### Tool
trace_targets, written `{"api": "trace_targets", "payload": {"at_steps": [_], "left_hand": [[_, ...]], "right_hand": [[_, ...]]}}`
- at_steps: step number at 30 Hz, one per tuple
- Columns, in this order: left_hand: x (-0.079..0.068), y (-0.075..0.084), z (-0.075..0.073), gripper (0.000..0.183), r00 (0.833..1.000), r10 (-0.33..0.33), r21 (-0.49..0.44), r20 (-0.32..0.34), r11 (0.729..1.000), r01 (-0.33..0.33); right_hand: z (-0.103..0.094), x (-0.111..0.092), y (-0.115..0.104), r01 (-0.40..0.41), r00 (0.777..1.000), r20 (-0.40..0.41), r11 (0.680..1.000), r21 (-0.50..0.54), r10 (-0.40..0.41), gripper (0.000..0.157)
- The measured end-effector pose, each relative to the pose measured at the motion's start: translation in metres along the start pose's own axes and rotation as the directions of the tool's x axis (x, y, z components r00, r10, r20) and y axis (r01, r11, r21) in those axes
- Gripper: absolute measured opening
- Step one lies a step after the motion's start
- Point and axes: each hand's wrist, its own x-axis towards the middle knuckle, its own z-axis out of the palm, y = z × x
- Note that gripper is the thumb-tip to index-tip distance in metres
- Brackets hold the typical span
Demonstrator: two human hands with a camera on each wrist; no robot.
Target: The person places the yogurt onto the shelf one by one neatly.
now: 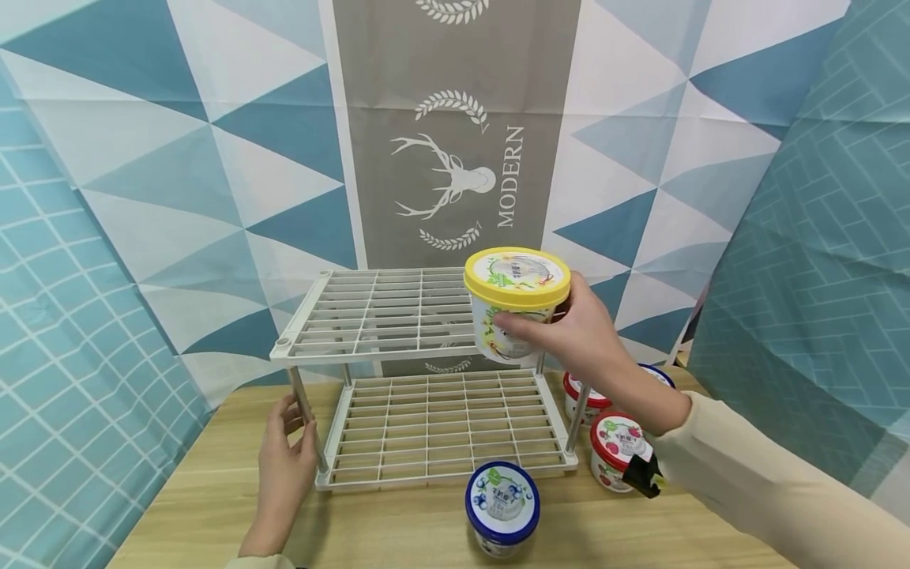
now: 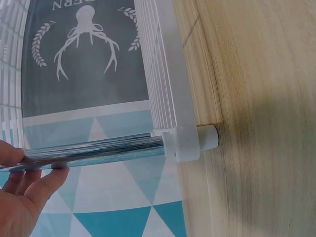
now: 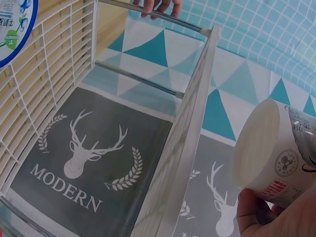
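In the head view my right hand grips a white tub with a yellow lid, held upright over the right part of the upper shelf. The right wrist view shows the tub's pale bottom apart from the shelf edge. My left hand pinches the front left metal post of the white two-tier rack. Its fingertips and thumb lie on either side of that post in the left wrist view. Before the rack stands a tub with a dark blue lid.
Right of the rack stand a red-lidded tub, another red-lidded tub behind it, and a blue-lidded one partly hidden by my forearm. The lower shelf lies just above the wooden table. Patterned cloth hangs behind and on both sides.
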Motion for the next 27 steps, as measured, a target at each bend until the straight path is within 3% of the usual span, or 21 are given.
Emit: {"api": "trace_targets", "payload": {"at_steps": [27], "left_hand": [[0.000,0.000,0.000,0.048,1.000,-0.006,0.007,0.001,1.000,0.006]], "right_hand": [[0.033,0.024,0.001,0.092,0.995,0.026,0.987,0.133,-0.096,0.066]]}}
